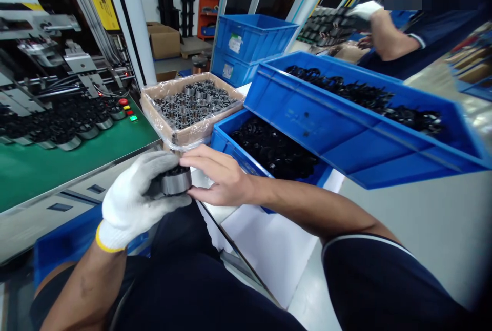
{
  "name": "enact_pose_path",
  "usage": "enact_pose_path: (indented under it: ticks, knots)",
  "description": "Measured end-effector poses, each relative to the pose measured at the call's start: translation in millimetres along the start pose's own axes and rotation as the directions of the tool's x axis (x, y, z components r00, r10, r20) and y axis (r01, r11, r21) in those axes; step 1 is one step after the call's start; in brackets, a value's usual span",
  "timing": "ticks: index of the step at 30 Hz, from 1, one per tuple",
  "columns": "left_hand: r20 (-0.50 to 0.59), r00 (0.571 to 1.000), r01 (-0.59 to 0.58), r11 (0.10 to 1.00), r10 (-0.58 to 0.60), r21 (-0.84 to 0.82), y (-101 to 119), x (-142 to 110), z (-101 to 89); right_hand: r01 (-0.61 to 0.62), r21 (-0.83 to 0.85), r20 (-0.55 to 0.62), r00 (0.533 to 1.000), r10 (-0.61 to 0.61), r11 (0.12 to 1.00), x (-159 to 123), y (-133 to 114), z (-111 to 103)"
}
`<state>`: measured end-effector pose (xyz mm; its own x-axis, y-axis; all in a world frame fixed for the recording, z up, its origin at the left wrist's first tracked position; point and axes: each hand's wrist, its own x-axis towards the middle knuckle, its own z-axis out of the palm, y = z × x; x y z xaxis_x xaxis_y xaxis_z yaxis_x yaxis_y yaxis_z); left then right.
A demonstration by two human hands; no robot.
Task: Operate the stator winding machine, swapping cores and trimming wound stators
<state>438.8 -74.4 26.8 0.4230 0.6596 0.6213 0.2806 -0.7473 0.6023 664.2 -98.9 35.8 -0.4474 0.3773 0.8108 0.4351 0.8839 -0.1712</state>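
Held in front of my body is a metal stator core [177, 182], a round steel ring with black plastic on its top. My left hand [134, 198], in a white glove with a yellow cuff, is wrapped round its left side. From the right, my bare right hand [219, 174] grips the same core, fingers at its top edge and thumb low on its side. Just beyond my hands stands a plastic-lined cardboard box [192, 139] of bare steel cores [184, 105]. To its right, a blue crate [246, 154] holds black plastic parts [272, 149].
A larger blue crate [326, 116] of black parts rests tilted above the lower one. On the left, cores with black tops [69, 133] sit on a green work surface [115, 154] beneath a machine [80, 64]. A co-worker's gloved hand [365, 9] is at the upper right.
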Motion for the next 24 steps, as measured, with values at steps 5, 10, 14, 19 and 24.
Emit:
enact_pose_path:
  ticks: [5, 10, 14, 19, 24]
  knots:
    - [0.01, 0.999, -0.037, 0.995, 0.036, 0.089, 7.6, -0.2, 3.8, -0.078, -0.004, 0.048, 0.996, 0.078, 0.997, -0.4, -2.2, 0.0]
    - [-0.177, 0.984, 0.041, 0.974, -0.001, 0.224, -18.4, -6.4, -10.8, -0.06, -0.101, 0.122, 0.99, 0.073, 0.993, -0.1, -3.8, -2.9]
    - [-0.523, 0.753, 0.641, 0.624, -0.399, 0.446, -86.2, -4.4, -84.2, -0.05, -0.158, 0.156, 0.985, 0.075, 0.986, -0.4, 2.6, -1.0]
    - [-0.587, 0.462, 0.876, 0.239, -0.664, 0.42, -148.7, -8.7, -162.7, 0.027, -0.204, 0.221, 0.975, 0.019, 0.979, -2.4, 8.1, 2.9]
    - [-0.604, 0.587, 0.807, 0.446, -0.54, 0.386, -143.3, -31.9, -139.7, 0.069, -0.24, 0.298, 0.955, 0.006, 0.968, -31.3, 44.0, 11.7]
